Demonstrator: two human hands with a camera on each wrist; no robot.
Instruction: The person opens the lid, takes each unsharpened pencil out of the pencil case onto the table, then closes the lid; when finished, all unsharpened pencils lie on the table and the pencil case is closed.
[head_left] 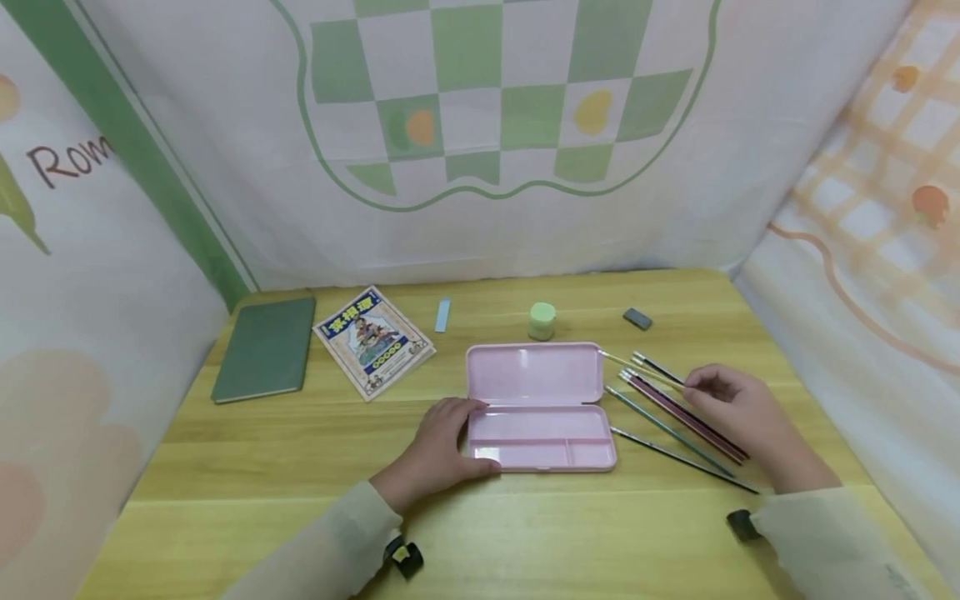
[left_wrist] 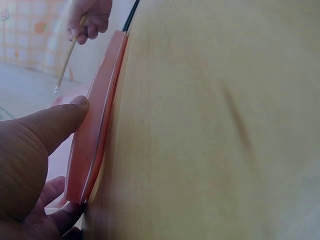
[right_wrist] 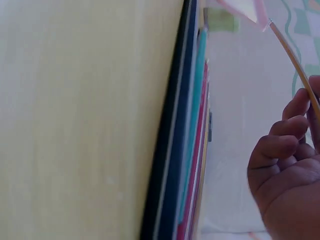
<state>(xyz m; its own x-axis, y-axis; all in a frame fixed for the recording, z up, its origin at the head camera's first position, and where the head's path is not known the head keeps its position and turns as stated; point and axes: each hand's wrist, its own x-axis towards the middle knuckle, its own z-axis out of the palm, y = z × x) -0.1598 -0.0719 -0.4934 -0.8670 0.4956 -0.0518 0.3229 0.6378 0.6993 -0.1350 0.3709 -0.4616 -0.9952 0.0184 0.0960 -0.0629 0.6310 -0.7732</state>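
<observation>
Two hands at work on the wooden table (head_left: pixel 247 500), set well apart. Left hand (head_left: pixel 442 450) rests at the left end of the open pink pencil case (head_left: pixel 536 408), thumb laid on its edge and fingers curled round the corner – that looks like a steadying grip, keeping the case from sliding. Case sits dead centre of frame, lid folded back flat, tray compartments showing nothing in them that I can make out.

Over on the right, the right hand (head_left: pixel 738 404) pinches a pale yellow pencil (head_left: pixel 637 368) between thumb and fingertips, its far tip pointing at the case's upper right corner. From the wrist view it seems lifted off the table, angled toward the case. Beneath and beside that hand lies a loose row of pencils (head_left: pixel 678 425), red, teal and dark ones, fanned out just right of the case.

Further back: a green cylinder (head_left: pixel 542 321) just behind the lid, a dark eraser (head_left: pixel 637 317) to its right, a small blue strip (head_left: pixel 443 315), an illustrated booklet (head_left: pixel 372 341) and a green notebook (head_left: pixel 266 347) at the left. Nothing lies between pencil and case
</observation>
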